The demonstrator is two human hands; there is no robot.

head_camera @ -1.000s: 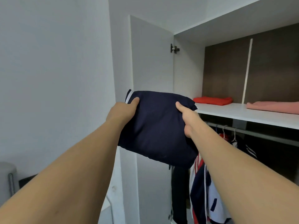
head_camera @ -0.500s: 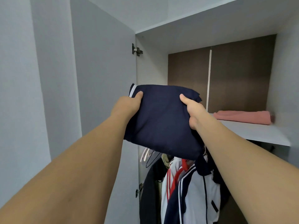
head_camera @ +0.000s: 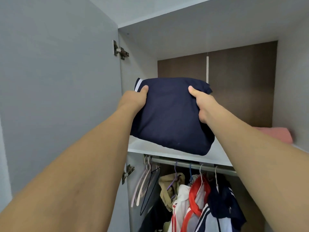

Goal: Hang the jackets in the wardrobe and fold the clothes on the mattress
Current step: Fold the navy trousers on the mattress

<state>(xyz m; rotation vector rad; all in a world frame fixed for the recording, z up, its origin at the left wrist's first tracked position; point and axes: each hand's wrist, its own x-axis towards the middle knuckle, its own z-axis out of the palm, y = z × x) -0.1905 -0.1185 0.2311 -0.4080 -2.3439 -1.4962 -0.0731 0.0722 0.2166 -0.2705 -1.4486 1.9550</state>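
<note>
While left hand and right hand grip folded navy garment, above wardrobe shelf, thumbs on top

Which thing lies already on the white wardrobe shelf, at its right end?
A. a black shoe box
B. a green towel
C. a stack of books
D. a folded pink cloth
D: a folded pink cloth lies at the right end of the white wardrobe shelf, against the side wall.

Both hands hold a folded navy garment up at the wardrobe shelf: the left hand grips its left edge, the right hand its right edge. A pink folded cloth lies on the shelf. Jackets hang below on the rail.
</note>
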